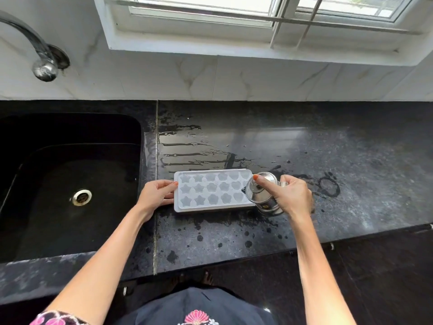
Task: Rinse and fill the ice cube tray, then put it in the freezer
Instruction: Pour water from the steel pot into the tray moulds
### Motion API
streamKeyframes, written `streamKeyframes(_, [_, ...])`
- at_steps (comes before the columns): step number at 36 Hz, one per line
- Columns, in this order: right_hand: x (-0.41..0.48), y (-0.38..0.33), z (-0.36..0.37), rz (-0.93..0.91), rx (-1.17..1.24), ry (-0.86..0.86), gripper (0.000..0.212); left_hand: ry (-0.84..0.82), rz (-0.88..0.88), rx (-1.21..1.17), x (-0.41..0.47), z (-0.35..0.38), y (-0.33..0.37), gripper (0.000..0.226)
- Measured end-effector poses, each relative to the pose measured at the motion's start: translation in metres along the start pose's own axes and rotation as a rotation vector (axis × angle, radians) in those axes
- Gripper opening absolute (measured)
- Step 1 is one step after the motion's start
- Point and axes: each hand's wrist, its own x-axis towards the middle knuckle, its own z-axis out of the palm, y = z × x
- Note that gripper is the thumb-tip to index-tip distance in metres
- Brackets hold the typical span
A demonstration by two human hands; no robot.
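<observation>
The black stone table (328, 141) fills most of your view. It is wet, with streaks and a puddle behind the tray and dark drops scattered toward the front edge. To your left the black sink (140, 160) is sunk into it, and a curved metal tap (44, 66) comes out of the tiled wall above.

The ice cube tray (210, 191) lies flat on the table, just right of the sink, moulds facing up. Its long axis runs left to right, roughly in line with the table's front edge. The moulds stand in three rows, with stars at the left end, flowers in the middle and hearts at the right. Whether water stands in them cannot be told.

Both your forearms reach forward over the table's edge. Your left hand (157, 195) holds the tray's left short end, wrist over the strip between sink and tray, with the fingers (168, 184) curled in against the rim.

Your right hand (293, 195) grips a small steel lidded jug (264, 202) at the tray's right end. The fingers wrap its far side and one finger lies across the domed lid. The jug tilts to the left, its dark spout over the tray's right-hand moulds.
</observation>
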Motion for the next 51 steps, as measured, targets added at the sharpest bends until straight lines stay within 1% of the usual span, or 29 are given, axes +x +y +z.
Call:
streamKeyframes(7, [-0.003,-0.006,0.008,-0.030,-0.007,-0.024,0.077,0.002,0.002,-0.002,-0.002,0.001,0.001,0.013])
streamKeyframes(14, [-0.006,-0.010,0.014,-0.045,-0.007,-0.047,0.079,0.010,0.010,0.006,-0.002,0.002,0.002,0.008])
streamKeyframes(18, [-0.008,-0.012,0.016,-0.059,-0.004,-0.051,0.078,0.011,0.013,0.010,-0.003,0.002,0.003,0.009])
streamKeyframes(37, [-0.007,-0.010,0.016,-0.062,0.006,-0.034,0.078,0.011,0.018,0.018,-0.003,0.002,0.002,0.008])
streamKeyframes(41, [-0.006,-0.009,0.015,-0.098,-0.006,-0.023,0.079,0.006,0.012,-0.005,-0.001,0.001,0.000,0.010])
streamKeyframes(51, [-0.003,-0.006,0.016,-0.107,-0.015,-0.021,0.078,-0.004,0.015,-0.006,0.001,0.000,-0.002,0.011])
